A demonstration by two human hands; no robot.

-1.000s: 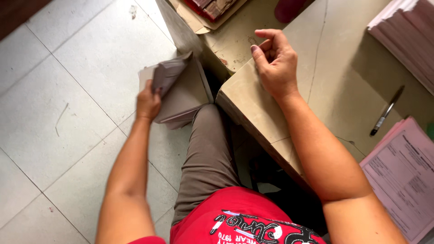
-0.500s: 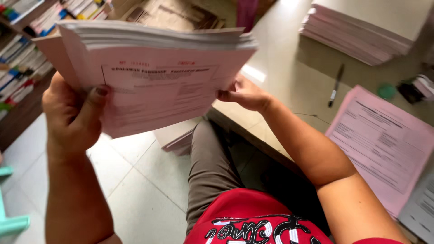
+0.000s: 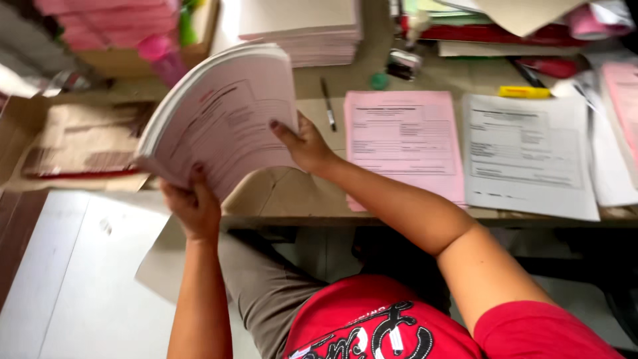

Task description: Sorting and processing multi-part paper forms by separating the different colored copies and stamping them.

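Cluttered with paper, the brown desk [image 3: 292,199] carries everything. Above its near left edge a thick, bowed stack of pale pink printed forms [image 3: 222,116] is held up: the left hand [image 3: 193,206] clamps its near lower edge from beneath, fingers curled, while the right hand [image 3: 306,143] presses its thumb on the stack's right edge. Right lies a pink form sheet [image 3: 402,143], then a white one [image 3: 525,156]; a black pen [image 3: 327,103] sits farther back.

Thick pink form stack [image 3: 222,116], bowed, tilted above desk edge.
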